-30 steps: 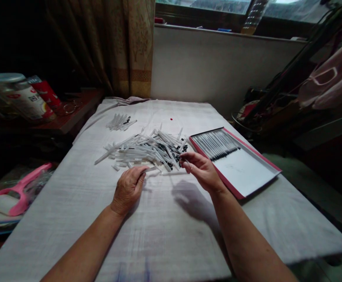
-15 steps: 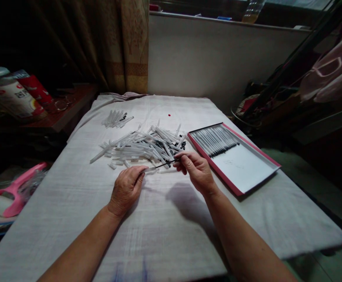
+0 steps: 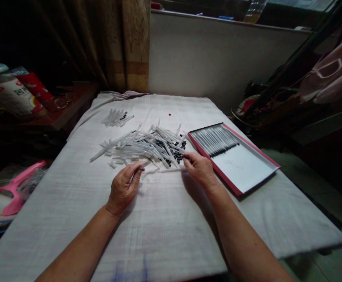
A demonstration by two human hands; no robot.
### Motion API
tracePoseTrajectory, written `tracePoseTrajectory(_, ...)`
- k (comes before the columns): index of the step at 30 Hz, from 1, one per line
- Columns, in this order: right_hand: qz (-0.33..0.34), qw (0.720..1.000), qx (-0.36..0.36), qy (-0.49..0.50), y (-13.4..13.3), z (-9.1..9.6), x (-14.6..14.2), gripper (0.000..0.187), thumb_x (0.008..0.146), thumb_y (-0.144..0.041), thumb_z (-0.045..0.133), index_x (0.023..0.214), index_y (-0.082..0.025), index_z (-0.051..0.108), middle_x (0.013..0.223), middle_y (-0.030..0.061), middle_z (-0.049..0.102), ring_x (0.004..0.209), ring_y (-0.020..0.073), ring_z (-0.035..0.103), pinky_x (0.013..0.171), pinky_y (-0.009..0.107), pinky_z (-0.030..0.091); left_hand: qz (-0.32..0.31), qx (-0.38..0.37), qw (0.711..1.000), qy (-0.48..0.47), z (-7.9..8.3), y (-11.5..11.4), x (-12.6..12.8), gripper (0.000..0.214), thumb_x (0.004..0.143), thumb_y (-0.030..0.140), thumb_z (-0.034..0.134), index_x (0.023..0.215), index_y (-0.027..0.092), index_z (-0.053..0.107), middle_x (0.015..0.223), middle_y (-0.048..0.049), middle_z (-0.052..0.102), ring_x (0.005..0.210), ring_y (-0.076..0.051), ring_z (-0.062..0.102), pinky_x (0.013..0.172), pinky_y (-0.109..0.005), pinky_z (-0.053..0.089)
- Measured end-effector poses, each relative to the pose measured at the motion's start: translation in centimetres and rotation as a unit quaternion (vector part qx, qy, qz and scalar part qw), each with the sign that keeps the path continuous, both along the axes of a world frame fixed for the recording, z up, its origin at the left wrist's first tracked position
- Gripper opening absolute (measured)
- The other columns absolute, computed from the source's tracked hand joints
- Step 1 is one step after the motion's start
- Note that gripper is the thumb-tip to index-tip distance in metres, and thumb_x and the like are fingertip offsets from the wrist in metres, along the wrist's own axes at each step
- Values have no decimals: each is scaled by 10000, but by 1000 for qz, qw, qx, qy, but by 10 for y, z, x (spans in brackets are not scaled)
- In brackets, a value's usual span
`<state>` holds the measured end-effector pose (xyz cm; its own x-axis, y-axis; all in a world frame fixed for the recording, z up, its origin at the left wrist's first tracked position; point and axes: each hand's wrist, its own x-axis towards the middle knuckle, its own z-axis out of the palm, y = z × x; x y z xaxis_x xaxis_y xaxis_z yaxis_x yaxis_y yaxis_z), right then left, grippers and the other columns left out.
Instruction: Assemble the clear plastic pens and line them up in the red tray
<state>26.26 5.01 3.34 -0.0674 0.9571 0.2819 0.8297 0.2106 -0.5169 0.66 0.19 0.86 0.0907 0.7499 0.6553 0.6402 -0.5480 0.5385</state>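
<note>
Got a clear tube (image 3: 144, 165) pinched between the thumb and fingers of the left hand (image 3: 123, 190), right by the near edge of a messy pile of pen parts (image 3: 131, 149). Reaching with the right hand (image 3: 200, 169) to the right end of that pile, close beside some black caps (image 3: 183, 145), with fingertips curled in near each other; honestly can't tell about anything pinched there. Also spotting a loose barrel (image 3: 169, 170) between both hands, a shallow red-sided box (image 3: 243, 178) on the right with a neat row of pens (image 3: 214, 138) in its far part, plus a smaller bunch of tubes (image 3: 114, 117) at far left.
</note>
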Motion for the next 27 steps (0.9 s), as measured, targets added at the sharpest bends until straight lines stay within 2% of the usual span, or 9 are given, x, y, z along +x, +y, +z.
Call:
tracePoseTrajectory(3, -74, 991, -60, -93, 5, 3, 12, 227, 857, -331, 568, 925, -236, 762, 916, 68, 763, 811, 224, 693, 725, 308, 486, -22, 11, 999, 42, 2, 0, 1, 240, 928, 228, 543, 1144, 210, 648, 1028, -67, 728, 934, -179, 685, 866, -308, 534)
tracePoseTrajectory(6, -59, 986, -82, -131, 7, 0, 14, 209, 831, -370, 605, 895, -253, 766, 927, 63, 761, 815, 224, 689, 682, 295, 468, -22, -8, 997, 69, 3, 1, 2, 265, 938, 230, 521, 1169, 220, 651, 1019, -70, 722, 920, -180, 682, 841, -309, 538)
tracePoseTrajectory(9, -46, 987, -79, -129, 8, -4, 13, 158, 808, -301, 618, 862, -249, 757, 893, 66, 757, 800, 220, 679, 676, 298, 454, -17, -15, 996, 85, 4, 0, 2, 280, 944, 237, 508, 1184, 217, 651, 1000, -77, 719, 892, -184, 682, 809, -308, 544)
tracePoseTrajectory(12, -42, 995, -68, -57, 9, -5, 12, 137, 795, -258, 609, 853, -215, 726, 827, 66, 740, 742, 202, 657, 688, 308, 454, -22, -17, 995, 95, 4, 0, 2, 289, 948, 234, 498, 1195, 211, 646, 983, -77, 719, 878, -181, 681, 798, -302, 543)
tracePoseTrajectory(14, -11, 995, -70, 69, 8, -3, 9, 156, 780, -252, 604, 881, -188, 705, 827, 64, 728, 718, 182, 641, 689, 308, 465, -28, -23, 995, 97, 5, 0, 2, 296, 947, 235, 495, 1202, 209, 644, 986, -78, 717, 878, -181, 680, 797, -300, 541)
tracePoseTrajectory(16, 45, 966, -105, 232, 4, 0, 2, 211, 766, -278, 611, 925, -170, 699, 848, 63, 725, 701, 162, 633, 660, 295, 478, -30, -32, 994, 99, 5, -1, 3, 301, 946, 237, 493, 1204, 211, 645, 988, -76, 716, 881, -182, 680, 796, -299, 541)
tracePoseTrajectory(19, 110, 888, -188, 405, -3, 6, -14, 265, 733, -358, 665, 906, -163, 714, 798, 50, 718, 618, 132, 603, 554, 261, 461, -31, -44, 993, 104, 4, -1, 3, 300, 949, 242, 490, 1205, 214, 644, 997, -74, 715, 887, -180, 679, 798, -296, 540)
tracePoseTrajectory(22, 121, 844, -231, 469, -10, 8, -29, 241, 675, -367, 733, 804, -164, 724, 668, 10, 676, 538, 97, 543, 490, 227, 415, -33, -43, 993, 105, 3, -1, 3, 292, 949, 243, 496, 1198, 207, 644, 1010, -75, 715, 891, -179, 677, 814, -298, 539)
tracePoseTrajectory(27, 126, 823, -257, 490, -15, 4, -43, 230, 641, -322, 768, 810, -170, 736, 658, -10, 669, 537, 82, 531, 495, 213, 411, -36, -45, 993, 104, 4, -2, 4, 294, 949, 245, 497, 1202, 214, 643, 998, -73, 715, 887, -182, 676, 810, -303, 543)
